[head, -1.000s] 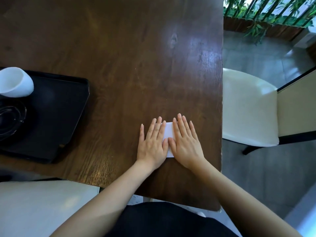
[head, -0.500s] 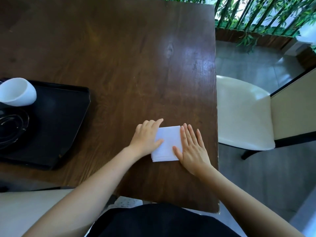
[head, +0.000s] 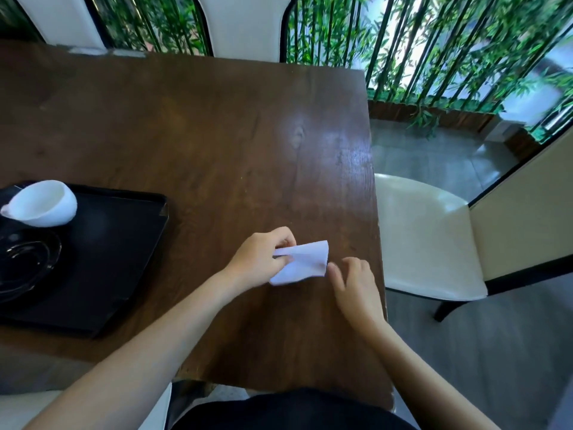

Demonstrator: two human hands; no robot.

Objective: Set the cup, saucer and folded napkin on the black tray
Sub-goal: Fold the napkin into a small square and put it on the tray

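Note:
The folded white napkin (head: 305,261) is lifted off the dark wooden table (head: 217,144) near its right edge, pinched at its left end by my left hand (head: 262,259). My right hand (head: 353,279) hovers just right of the napkin, fingers loosely curled and holding nothing, its thumb close to the napkin's right edge. At the far left lies the black tray (head: 117,252). On it a white cup (head: 42,203) rests tipped on its side, and a dark glass saucer (head: 24,262) sits in front of the cup.
A cream-seated chair (head: 428,240) stands right of the table, over a grey floor. Two white chair backs (head: 245,24) rise behind the far table edge, with a bamboo screen beyond. Another pale seat (head: 28,408) is at the lower left.
Both hands pressed flat on the napkin a second ago. My left hand has since pinched and raised it from the table, while my right hand came off it. The camera tilted up.

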